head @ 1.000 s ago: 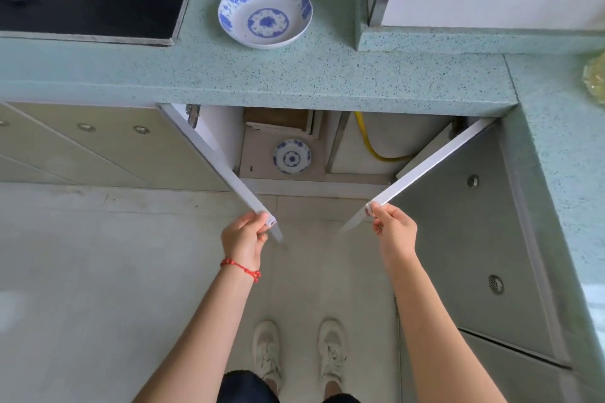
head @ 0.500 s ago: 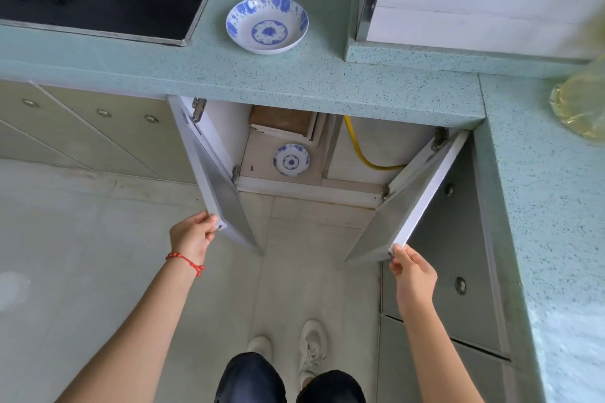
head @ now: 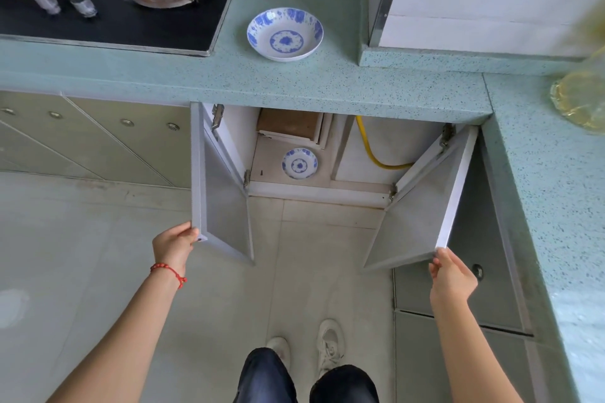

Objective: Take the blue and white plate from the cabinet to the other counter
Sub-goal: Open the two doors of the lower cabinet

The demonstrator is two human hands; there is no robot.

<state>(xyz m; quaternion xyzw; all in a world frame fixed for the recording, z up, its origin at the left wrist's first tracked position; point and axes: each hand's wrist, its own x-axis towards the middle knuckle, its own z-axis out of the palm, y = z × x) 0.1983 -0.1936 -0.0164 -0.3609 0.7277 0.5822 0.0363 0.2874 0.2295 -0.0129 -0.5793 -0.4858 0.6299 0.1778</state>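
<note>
Now left hand (head: 176,244), right hand (head: 451,275) hold doors apart.

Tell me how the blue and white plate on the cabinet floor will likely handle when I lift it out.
The plate in the cabinet looks like glazed ceramic, so probably rigid, smooth and breakable if knocked on the cabinet frame. Its raised rim should give fingers an edge. It lies flat, so rolling seems unlikely.

The blue and white plate (head: 299,163) lies flat, face up. It rests on the cabinet (head: 271,160) floor, just in front of a brown board (head: 288,123).
</note>
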